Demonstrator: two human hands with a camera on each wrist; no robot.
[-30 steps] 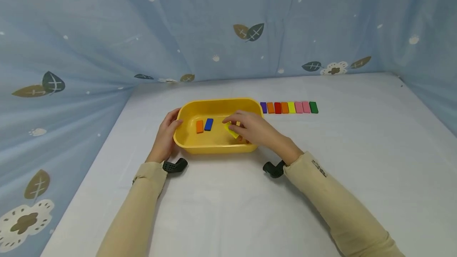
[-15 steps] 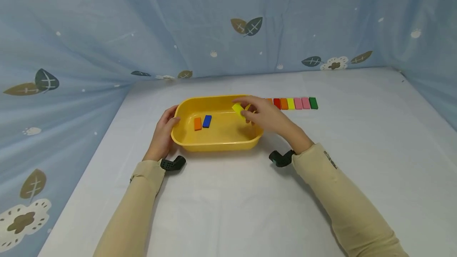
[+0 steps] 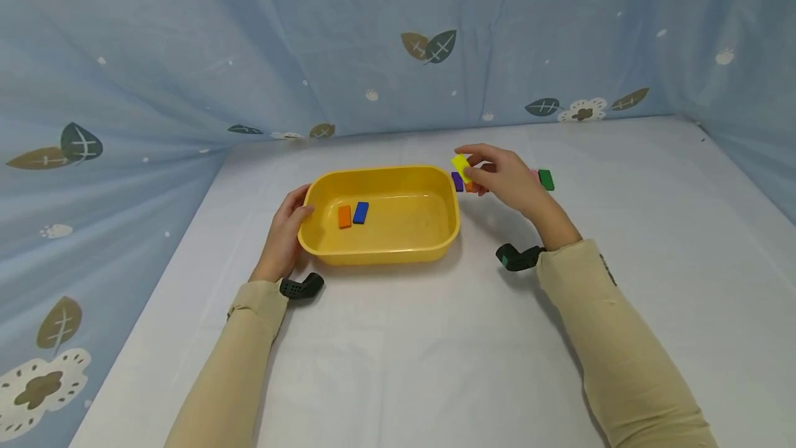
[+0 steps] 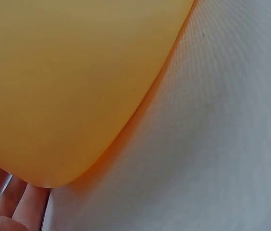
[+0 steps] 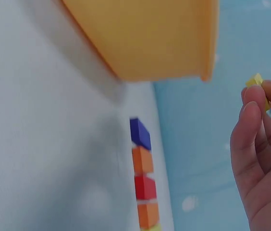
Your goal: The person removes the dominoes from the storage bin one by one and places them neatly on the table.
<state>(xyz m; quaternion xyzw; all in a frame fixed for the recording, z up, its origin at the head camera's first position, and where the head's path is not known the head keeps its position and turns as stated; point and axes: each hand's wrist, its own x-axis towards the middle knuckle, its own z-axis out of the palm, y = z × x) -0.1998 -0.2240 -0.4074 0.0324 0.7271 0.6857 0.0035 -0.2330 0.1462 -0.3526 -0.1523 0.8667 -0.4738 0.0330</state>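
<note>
My left hand (image 3: 282, 235) grips the left end of a yellow plastic tub (image 3: 382, 256), thumb over the rim. Its fingers (image 4: 29, 204) show against the outer wall in the left wrist view. Inside the tub lie an orange block (image 3: 345, 216) and a blue block (image 3: 361, 213). My right hand (image 3: 516, 182) pinches a bright yellow block (image 3: 460, 164) between thumb and fingertips, raised just beyond the tub's right rim. Below it in the head view, the hand covers most of a row of coloured blocks; a purple block (image 3: 457, 182) and a green block (image 3: 546, 180) show at its ends.
In the right wrist view, the row's purple, orange and red (image 5: 145, 187) blocks lie in line on the white cloth beside the tub. A blue patterned curtain (image 3: 348, 40) hangs behind the table (image 3: 385, 358). Black wrist devices (image 3: 302, 287) sit on both cuffs.
My right hand has lifted the yellow block out of the tub and carried it right and away from me, over the row's left end. The left hand stays on the tub.
</note>
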